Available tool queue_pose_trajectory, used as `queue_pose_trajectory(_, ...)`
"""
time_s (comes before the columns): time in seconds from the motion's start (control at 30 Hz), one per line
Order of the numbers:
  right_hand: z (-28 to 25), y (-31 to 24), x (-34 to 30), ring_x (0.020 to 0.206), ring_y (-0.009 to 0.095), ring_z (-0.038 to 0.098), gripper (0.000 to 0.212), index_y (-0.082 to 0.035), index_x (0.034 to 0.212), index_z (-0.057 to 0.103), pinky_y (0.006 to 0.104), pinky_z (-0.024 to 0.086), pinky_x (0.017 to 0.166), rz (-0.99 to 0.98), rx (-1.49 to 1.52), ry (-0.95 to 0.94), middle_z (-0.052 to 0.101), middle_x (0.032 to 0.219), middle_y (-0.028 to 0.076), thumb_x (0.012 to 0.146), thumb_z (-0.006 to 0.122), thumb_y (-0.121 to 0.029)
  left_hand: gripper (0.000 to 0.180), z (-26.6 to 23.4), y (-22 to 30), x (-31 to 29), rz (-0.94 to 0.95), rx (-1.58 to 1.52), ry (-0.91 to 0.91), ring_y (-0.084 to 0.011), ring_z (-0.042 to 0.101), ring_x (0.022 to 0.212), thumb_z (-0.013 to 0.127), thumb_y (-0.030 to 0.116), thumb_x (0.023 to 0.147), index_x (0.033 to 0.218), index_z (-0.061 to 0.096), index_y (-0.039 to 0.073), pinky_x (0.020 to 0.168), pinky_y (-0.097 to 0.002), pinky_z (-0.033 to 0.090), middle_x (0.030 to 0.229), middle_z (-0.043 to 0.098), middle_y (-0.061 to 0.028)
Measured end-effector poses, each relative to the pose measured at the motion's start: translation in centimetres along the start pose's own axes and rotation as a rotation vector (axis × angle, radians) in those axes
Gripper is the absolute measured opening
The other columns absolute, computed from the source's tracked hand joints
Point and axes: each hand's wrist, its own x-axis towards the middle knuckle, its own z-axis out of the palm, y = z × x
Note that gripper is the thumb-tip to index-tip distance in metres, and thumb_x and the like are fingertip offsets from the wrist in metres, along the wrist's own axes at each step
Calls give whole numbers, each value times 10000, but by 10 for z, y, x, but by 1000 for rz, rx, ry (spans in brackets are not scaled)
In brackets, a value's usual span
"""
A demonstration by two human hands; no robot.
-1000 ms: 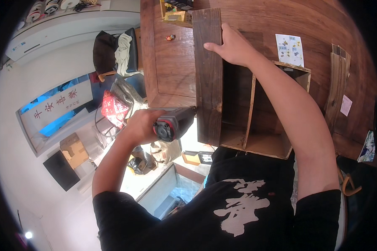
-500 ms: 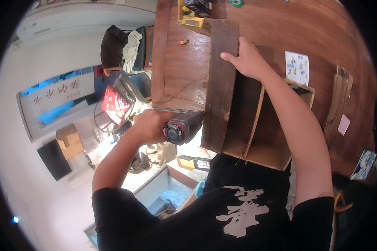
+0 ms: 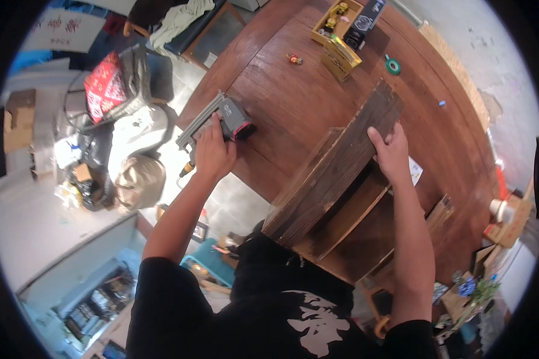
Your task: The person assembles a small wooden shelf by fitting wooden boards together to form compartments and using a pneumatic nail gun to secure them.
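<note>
My left hand (image 3: 214,152) is closed round the handle of a grey nail gun (image 3: 235,116) with a red ring, on or just above the table's left part. An air fitting shows at the handle's lower end. My right hand (image 3: 393,157) grips the upper right edge of a dark wooden board (image 3: 335,173), thumb on its face and fingers curled over the edge. This board forms one side of an open wooden box (image 3: 354,222) with a divider. The box stands at the table's near edge, close against my body. The nail gun is apart from it.
On the brown wooden table (image 3: 269,143) lie a small toy figure (image 3: 294,58), green tape (image 3: 392,64) and a yellow box of figures (image 3: 341,21). Wood strips (image 3: 439,214) lie right of the box. A chair (image 3: 200,30) stands at the far left.
My left hand has drawn the nail gun away from the board, toward the left, and turned it. My right hand still holds the board. The whole view has swung round.
</note>
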Motion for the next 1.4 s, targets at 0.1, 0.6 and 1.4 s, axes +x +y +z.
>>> queue_pose_trajectory(0.1, -3, 21, 4, 729, 95, 658, 473, 14, 1295, 516, 256, 501, 584, -79, 51, 28, 720, 957, 63, 1006, 760, -270, 845, 61, -17, 2, -60, -29, 63, -453, 611, 1091, 694, 164, 917, 1595, 281, -126, 983, -527, 492, 1217, 606, -276)
queue_pose_trajectory(0.6, -6, 6, -1, 793, 84, 637, 531, -4, 1351, 493, 231, 482, 617, 13, 11, 0, 705, 1095, 69, 1007, 768, -299, 780, -36, 160, -50, 177, -806, -229, -419, 480, 1417, 806, 358, 908, 1497, 472, -28, 1170, -463, 429, 1540, 469, -228)
queue_pose_trajectory(1.4, -10, 15, 3, 688, 51, 571, 477, -11, 1259, 530, 222, 429, 537, 34, 8, -10, 683, 965, 30, 999, 776, -326, 638, 39, -4, -23, -235, -178, 180, -396, 572, 1244, 757, 96, 769, 1359, 534, -3, 1073, -513, 456, 1301, 591, -214)
